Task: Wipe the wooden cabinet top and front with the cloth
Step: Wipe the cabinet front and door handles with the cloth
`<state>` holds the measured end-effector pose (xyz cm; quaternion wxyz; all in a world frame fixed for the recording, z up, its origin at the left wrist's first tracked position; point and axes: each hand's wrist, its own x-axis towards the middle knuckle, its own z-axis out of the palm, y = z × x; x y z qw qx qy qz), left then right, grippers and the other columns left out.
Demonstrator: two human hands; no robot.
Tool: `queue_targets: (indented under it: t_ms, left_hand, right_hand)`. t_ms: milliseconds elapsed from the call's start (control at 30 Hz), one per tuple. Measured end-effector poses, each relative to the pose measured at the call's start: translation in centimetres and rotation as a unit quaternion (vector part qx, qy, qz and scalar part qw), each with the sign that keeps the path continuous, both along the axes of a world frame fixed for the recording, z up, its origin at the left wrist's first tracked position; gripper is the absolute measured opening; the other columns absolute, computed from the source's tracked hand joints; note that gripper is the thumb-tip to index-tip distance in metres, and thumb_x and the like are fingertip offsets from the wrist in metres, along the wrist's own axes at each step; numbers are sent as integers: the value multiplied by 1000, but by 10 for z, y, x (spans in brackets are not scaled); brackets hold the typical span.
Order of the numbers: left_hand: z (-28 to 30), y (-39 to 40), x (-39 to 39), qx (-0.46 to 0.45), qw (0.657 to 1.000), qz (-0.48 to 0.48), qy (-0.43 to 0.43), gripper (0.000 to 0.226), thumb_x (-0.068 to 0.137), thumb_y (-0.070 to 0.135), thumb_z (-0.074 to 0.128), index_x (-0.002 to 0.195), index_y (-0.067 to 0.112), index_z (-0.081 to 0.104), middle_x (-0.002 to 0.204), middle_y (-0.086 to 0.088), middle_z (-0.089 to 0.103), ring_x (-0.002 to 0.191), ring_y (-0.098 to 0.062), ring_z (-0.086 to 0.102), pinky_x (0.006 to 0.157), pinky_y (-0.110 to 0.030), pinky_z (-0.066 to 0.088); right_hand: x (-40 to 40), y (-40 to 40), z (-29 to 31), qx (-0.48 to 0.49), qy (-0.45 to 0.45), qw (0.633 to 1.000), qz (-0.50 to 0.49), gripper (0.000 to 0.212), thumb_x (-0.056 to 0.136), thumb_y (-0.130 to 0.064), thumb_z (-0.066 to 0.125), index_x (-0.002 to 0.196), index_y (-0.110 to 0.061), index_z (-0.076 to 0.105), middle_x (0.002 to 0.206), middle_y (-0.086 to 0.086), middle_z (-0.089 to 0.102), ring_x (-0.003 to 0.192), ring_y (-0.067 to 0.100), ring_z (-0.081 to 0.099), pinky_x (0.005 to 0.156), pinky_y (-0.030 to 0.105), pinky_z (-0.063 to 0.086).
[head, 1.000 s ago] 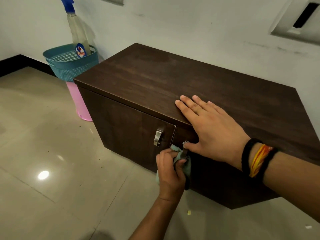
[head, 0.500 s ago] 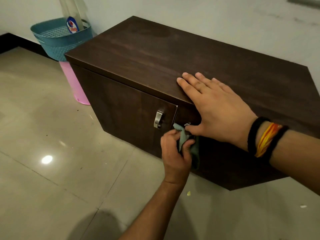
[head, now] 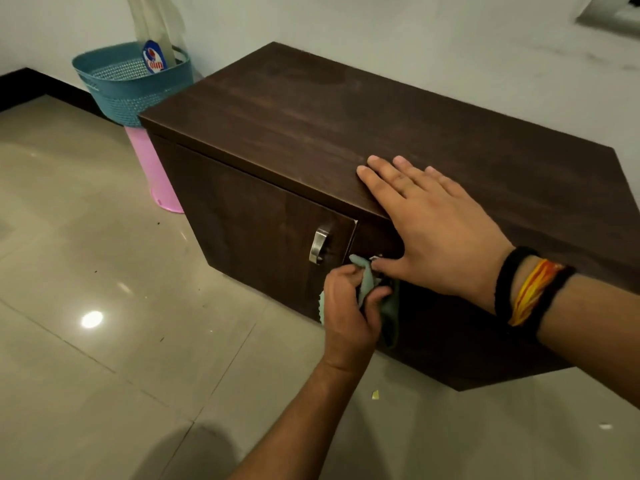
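Note:
A dark wooden cabinet [head: 311, 119] stands on the floor against the white wall, with two front doors. The left door's metal handle [head: 319, 244] shows. My left hand [head: 348, 306] grips a pale green cloth [head: 388, 313] and presses it against the right door's handle, which is mostly hidden behind cloth and thumb. My right hand [head: 433, 233] lies flat on the cabinet top at its front edge, fingers spread, thumb hanging over the front. Black and orange bands circle that wrist.
A teal basket [head: 104, 88] holding a spray bottle [head: 156, 36] rests on a pink bin [head: 152, 174] left of the cabinet. The tiled floor [head: 104, 271] carries small scraps of litter [head: 375, 394] near the cabinet's front.
My left hand has kept the cloth moving on the right door's handle, shifting slightly up. My right hand stays planted on the top. The camera view has shifted.

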<state>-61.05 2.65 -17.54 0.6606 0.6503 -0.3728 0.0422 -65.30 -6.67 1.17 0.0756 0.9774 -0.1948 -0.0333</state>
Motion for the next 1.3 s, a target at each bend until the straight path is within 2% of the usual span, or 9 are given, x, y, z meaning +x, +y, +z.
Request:
queue_targets:
  t_ms: [100, 233, 467, 567, 700, 800, 967, 1133, 1300]
  left_hand:
    - [-2, 2, -1, 15, 1000, -8, 0, 26, 100, 36, 54, 103, 10, 55, 102, 4, 49, 97, -9, 49, 80, -28, 48]
    - [27, -2, -6, 42, 998, 27, 40, 12, 96, 29, 56, 96, 18, 50, 95, 9, 46, 83, -11, 49, 70, -25, 46]
    - [-2, 6, 4, 22, 999, -34, 13, 19, 91, 22, 63, 106, 16, 54, 103, 5, 52, 95, -5, 52, 87, -10, 42]
    - [11, 9, 3, 48, 998, -40, 18, 14, 92, 24, 61, 101, 15, 55, 98, 6, 51, 85, -2, 50, 78, -10, 43]
    - [32, 7, 0, 83, 995, 12, 51, 22, 92, 36, 55, 89, 15, 55, 86, 5, 51, 75, -8, 49, 64, -22, 45]
    - [25, 8, 1, 65, 998, 13, 24, 20, 92, 34, 61, 94, 15, 59, 89, 5, 57, 79, -7, 54, 70, -16, 46]
    - [-2, 15, 9, 60, 998, -9, -29, 19, 91, 32, 67, 99, 16, 58, 97, 8, 54, 87, -8, 52, 75, -25, 48]
    - [9, 24, 23, 95, 992, -48, -67, 21, 87, 32, 70, 97, 22, 55, 95, 13, 51, 87, -2, 48, 76, -13, 42]
    - [-8, 38, 31, 174, 981, -53, -70, 20, 85, 36, 71, 91, 24, 57, 89, 12, 55, 84, -4, 50, 72, -19, 45]
  right_hand:
    - [0, 1, 1, 1, 0, 1000, -2, 121, 78, -62, 73, 159, -32, -11, 170, -6, -8, 156, 19, -2, 125, 43, 7]
    - [-1, 0, 2, 7, -3, 1000, 1, 118, 80, -58, 73, 158, -32, -12, 170, -6, -9, 156, 19, -3, 125, 43, 8]
    - [-1, 3, 0, 6, 0, 1000, -3, 120, 78, -61, 72, 158, -32, -12, 169, -7, -9, 156, 19, -3, 126, 44, 8]
    - [-1, 3, 1, 11, -5, 1000, -6, 119, 79, -61, 72, 158, -33, -12, 169, -7, -10, 156, 18, -4, 126, 44, 8]
    - [-1, 1, -1, 13, -10, 1000, 0, 117, 81, -60, 71, 158, -34, -13, 169, -8, -11, 156, 18, -5, 125, 43, 6]
    - [0, 0, -2, 14, -8, 1000, 3, 117, 81, -61, 71, 158, -34, -13, 169, -8, -11, 156, 18, -5, 125, 43, 6]
    - [0, 0, -2, 19, -4, 1000, -1, 119, 81, -60, 71, 157, -34, -17, 168, -9, -15, 155, 17, -8, 125, 43, 4]
    - [-1, 2, 2, 24, -5, 1000, -2, 115, 85, -59, 67, 156, -34, -20, 167, -8, -18, 155, 17, -11, 125, 42, 1]
    - [-1, 4, 3, 32, -3, 999, -6, 115, 86, -59, 66, 154, -35, -24, 166, -9, -22, 154, 16, -15, 125, 42, -2]
